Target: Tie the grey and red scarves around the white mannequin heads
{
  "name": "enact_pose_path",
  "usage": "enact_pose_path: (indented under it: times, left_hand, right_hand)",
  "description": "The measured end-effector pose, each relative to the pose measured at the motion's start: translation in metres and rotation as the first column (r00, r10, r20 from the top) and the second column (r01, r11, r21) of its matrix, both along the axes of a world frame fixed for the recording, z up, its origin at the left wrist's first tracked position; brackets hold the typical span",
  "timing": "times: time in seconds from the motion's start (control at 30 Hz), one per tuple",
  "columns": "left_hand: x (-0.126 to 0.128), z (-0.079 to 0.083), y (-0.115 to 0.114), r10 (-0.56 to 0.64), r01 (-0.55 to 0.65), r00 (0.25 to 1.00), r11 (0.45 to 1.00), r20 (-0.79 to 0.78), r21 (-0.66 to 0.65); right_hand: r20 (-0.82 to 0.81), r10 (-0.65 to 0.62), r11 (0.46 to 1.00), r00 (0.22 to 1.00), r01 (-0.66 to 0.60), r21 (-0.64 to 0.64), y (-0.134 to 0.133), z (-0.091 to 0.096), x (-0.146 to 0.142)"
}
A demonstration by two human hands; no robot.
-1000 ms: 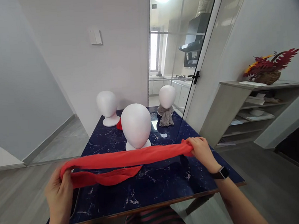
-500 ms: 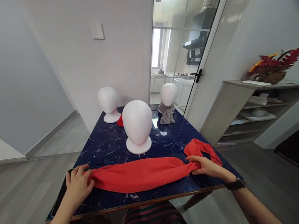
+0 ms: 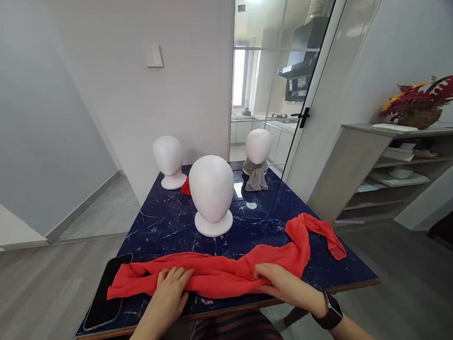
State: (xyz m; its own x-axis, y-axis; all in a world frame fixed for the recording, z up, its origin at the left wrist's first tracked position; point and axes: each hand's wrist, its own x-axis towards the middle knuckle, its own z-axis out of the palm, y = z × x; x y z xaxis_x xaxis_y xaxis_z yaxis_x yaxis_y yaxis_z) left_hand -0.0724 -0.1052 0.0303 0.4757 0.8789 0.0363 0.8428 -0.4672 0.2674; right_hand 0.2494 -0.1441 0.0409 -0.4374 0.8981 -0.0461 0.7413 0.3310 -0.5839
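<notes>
A long red scarf (image 3: 223, 271) lies bunched lengthwise along the near edge of the dark blue marbled table (image 3: 168, 233). My left hand (image 3: 170, 292) grips its near side left of the middle, fingers bent over the cloth. To the right, my right hand (image 3: 278, 284) pinches the same scarf between thumb and fingers. The scarf's right end curves away across the table, while its left end partly covers a black phone (image 3: 103, 302). Just beyond the scarf a white foam mannequin head (image 3: 211, 190) stands upright on its round base, bare and touched by neither hand.
Farther back stand a second white foam head (image 3: 169, 156) with red cloth (image 3: 185, 187) beside it, and a third head (image 3: 259, 146) with a grey scarf (image 3: 256, 177) tied round its neck. A glass door (image 3: 270, 81) and a shelf unit (image 3: 368, 152) lie beyond the table.
Both hands have moved inward from the scarf's spread-out ends toward its middle. The cloth has narrowed and bunched up, and its left end now lies loose over the phone.
</notes>
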Motion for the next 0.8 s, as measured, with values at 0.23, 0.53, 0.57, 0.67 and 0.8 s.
enact_pose_path:
  times: [0.23, 0.53, 0.57, 0.67, 0.8]
  left_hand:
    - [0.008, 0.041, -0.001, -0.133, 0.160, 0.980, 0.970, 0.149, -0.185]
    - [0.005, 0.082, 0.003, -0.057, 0.285, 0.894, 0.838, 0.445, -0.466]
    - [0.003, 0.083, 0.005, -0.050, 0.315, 0.882, 0.802, 0.469, -0.507]
    - [-0.001, 0.077, 0.015, -0.002, 0.348, 0.860, 0.736, 0.511, -0.581]
    - [-0.006, 0.062, 0.031, 0.052, 0.244, 0.889, 0.786, 0.455, -0.568]
  right_hand:
    - [-0.036, 0.067, 0.994, 0.997, -0.063, 0.091, 0.006, 0.019, 0.007]
    - [-0.246, 0.009, 1.000, 0.969, -0.011, -0.006, 0.039, 0.081, 0.023]
    - [-0.241, 0.033, 0.999, 0.970, -0.028, 0.024, 0.044, 0.082, 0.025]
    - [-0.123, 0.059, 0.987, 0.991, -0.039, 0.158, 0.055, 0.071, 0.033]
    - [0.176, 0.042, 0.958, 0.984, -0.090, 0.273, 0.055, 0.026, 0.036]
